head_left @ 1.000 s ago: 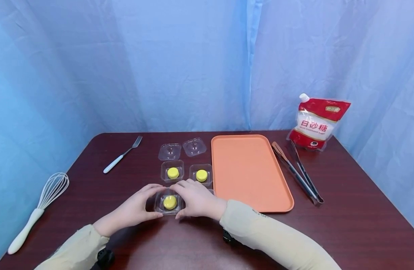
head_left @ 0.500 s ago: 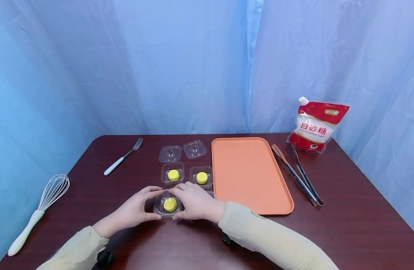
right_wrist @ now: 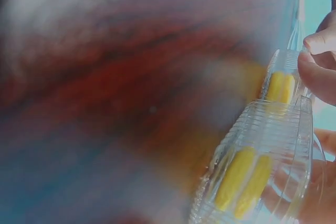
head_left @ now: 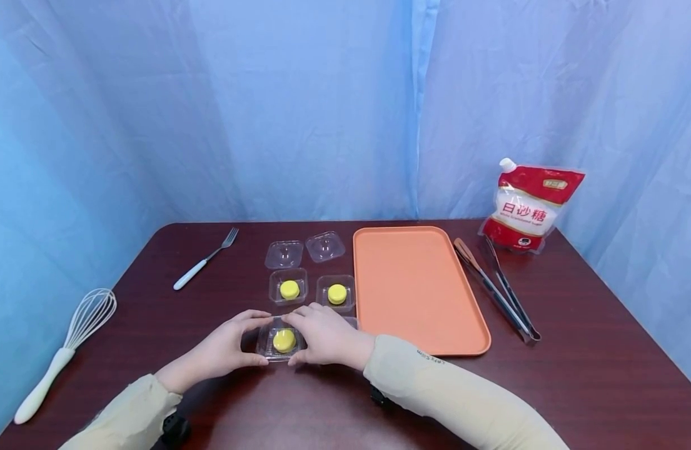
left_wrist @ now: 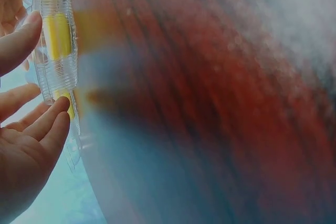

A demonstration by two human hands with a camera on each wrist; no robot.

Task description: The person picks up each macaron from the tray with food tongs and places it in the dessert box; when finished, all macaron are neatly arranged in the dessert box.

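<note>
In the head view a clear plastic box (head_left: 264,345) with a yellow macaron (head_left: 284,340) inside stands on the table, a clear lid over it. My left hand (head_left: 224,350) holds its left side, fingers at the far corner and thumb at the near one. From the right, my right hand (head_left: 328,337) grips it the same way. Behind it, two lidless boxes each hold a yellow macaron (head_left: 289,289). A further box, mostly hidden by my right hand in the head view, shows its yellow macaron (right_wrist: 244,182) in the right wrist view.
Two clear lids (head_left: 284,254) lie behind the boxes. An orange tray (head_left: 418,294) sits to their right, with tongs (head_left: 503,294) and a sugar pouch (head_left: 525,206) beyond. On the left are a fork (head_left: 201,265) and a whisk (head_left: 66,350).
My right thumb has slid slightly left along the box's near edge, and my left thumb has shifted a little. Both hands otherwise stay on the same box.
</note>
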